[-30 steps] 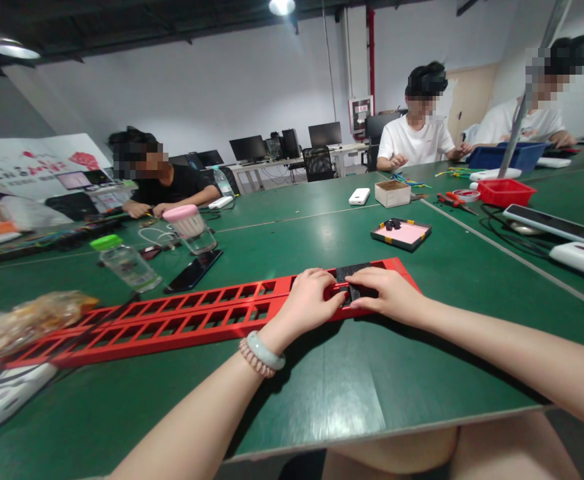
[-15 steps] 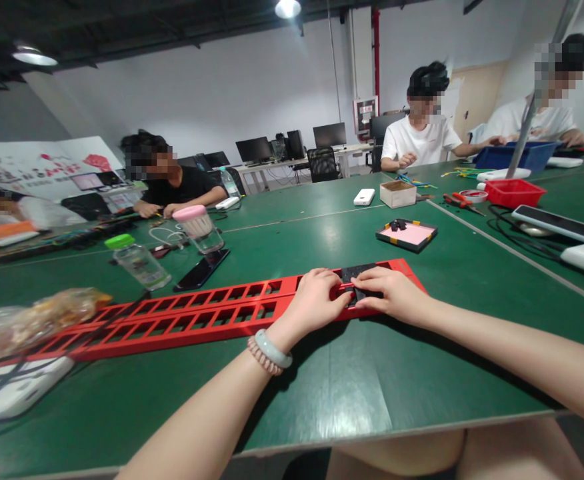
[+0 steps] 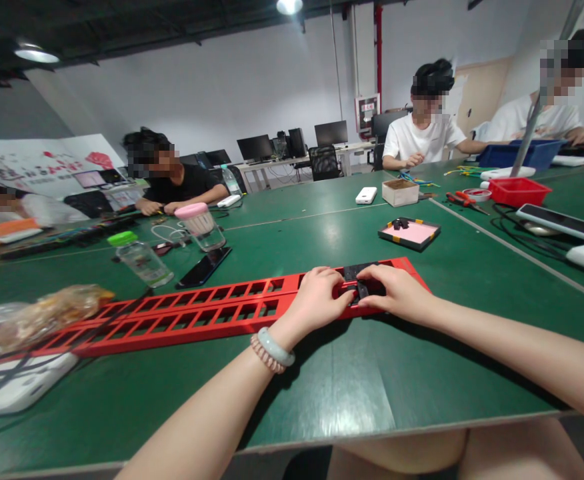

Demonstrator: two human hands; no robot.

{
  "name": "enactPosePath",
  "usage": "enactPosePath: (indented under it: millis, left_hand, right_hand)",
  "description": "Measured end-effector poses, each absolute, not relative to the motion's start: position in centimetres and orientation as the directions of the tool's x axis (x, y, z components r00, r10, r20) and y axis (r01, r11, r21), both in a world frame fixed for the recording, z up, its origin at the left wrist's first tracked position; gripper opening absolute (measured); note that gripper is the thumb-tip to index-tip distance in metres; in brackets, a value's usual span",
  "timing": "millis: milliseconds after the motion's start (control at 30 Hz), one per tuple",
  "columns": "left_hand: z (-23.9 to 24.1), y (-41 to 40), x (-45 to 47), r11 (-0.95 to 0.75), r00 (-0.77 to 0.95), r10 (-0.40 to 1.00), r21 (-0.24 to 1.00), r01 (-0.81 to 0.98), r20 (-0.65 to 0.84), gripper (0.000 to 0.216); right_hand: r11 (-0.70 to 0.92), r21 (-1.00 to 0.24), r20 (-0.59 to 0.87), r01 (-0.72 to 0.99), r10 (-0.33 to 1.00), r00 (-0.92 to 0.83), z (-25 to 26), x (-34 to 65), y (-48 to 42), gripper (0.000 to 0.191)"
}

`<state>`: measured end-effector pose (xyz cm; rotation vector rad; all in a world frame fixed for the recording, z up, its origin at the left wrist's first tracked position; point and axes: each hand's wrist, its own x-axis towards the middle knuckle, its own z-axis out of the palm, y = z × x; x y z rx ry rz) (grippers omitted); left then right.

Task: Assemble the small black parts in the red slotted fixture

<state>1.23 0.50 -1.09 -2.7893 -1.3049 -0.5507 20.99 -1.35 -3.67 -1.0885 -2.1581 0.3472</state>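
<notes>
Now pinching a small black part (image 3: 357,272) with curled fingers of left hand (image 3: 322,297) and right hand (image 3: 397,293), atop the red slotted rack (image 3: 197,313) lying on the tabletop (image 3: 332,393).

Left hand (image 3: 321,301) wears a pale bangle (image 3: 277,346) and pink beaded bracelet (image 3: 263,355).

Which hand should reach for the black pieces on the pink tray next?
Right, probably. The right hand lies nearer the pink tray, which sits beyond the right end of the red rack; the left hand would have to cross over it.
</notes>
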Motion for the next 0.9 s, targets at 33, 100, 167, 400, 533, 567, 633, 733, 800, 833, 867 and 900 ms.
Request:
enactPosePath:
  millis: [33,100,167,400,533,567,633,733,800,833,867,900]
  left_hand:
    - [-1.07,0.49,1.24,-0.652,0.592,0.742,0.130,0.747,0.315,0.024]
    - [-1.08,0.51,1.24,-0.650,0.593,0.742,0.121,0.750,0.312,0.022]
    - [-1.13,0.58,1.24,-0.648,0.591,0.743,0.115,0.753,0.315,0.020]
    - [-1.02,0.86,1.35,-0.631,0.576,0.766,0.162,0.759,0.286,0.021]
    - [-0.96,0.85,1.36,-0.625,0.566,0.771,0.181,0.759,0.290,0.022]
    - [-0.99,0.86,1.34,-0.626,0.566,0.771,0.185,0.758,0.292,0.022]
    - [-1.03,0.90,1.33,-0.628,0.566,0.771,0.194,0.754,0.292,0.021]
    - [-1.03,1.01,1.34,-0.626,0.564,0.774,0.210,0.751,0.288,0.021]
    - [-0.98,1.07,1.39,-0.624,0.564,0.776,0.215,0.751,0.282,0.022]
    - [-0.95,1.09,1.41,-0.623,0.564,0.777,0.216,0.752,0.279,0.022]
    - [-0.92,1.11,1.43,-0.622,0.564,0.778,0.216,0.752,0.277,0.022]
    - [-0.90,1.12,1.44,-0.622,0.564,0.778,0.217,0.753,0.276,0.022]
  right_hand:
    - [0.616,-0.504,0.451,0.606,0.786,-0.423,-3.61,20.99,-1.36,0.035]
    - [0.629,-0.482,0.448,0.610,0.775,-0.446,-3.50,20.99,-1.40,0.029]
    - [0.647,-0.454,0.458,0.612,0.759,-0.462,-3.42,20.98,-1.45,0.025]
    - [0.685,-0.401,0.484,0.608,0.722,-0.495,-3.50,20.93,-1.59,0.020]
    - [0.694,-0.405,0.491,0.595,0.714,-0.499,-3.54,20.98,-1.57,0.020]
    - [0.696,-0.406,0.493,0.592,0.713,-0.500,-3.54,20.99,-1.55,0.020]
    - [0.699,-0.404,0.495,0.590,0.709,-0.502,-3.53,21.02,-1.52,0.019]
    - [0.704,-0.393,0.495,0.592,0.704,-0.509,-3.51,21.05,-1.49,0.019]
    - [0.709,-0.385,0.494,0.591,0.699,-0.517,-3.47,21.04,-1.48,0.018]
    - [0.711,-0.381,0.493,0.591,0.697,-0.521,-3.46,21.03,-1.48,0.018]
    - [0.713,-0.378,0.492,0.590,0.695,-0.524,-3.43,21.02,-1.48,0.018]
    - [0.715,-0.375,0.492,0.591,0.693,-0.526,-3.41,21.00,-1.49,0.018]
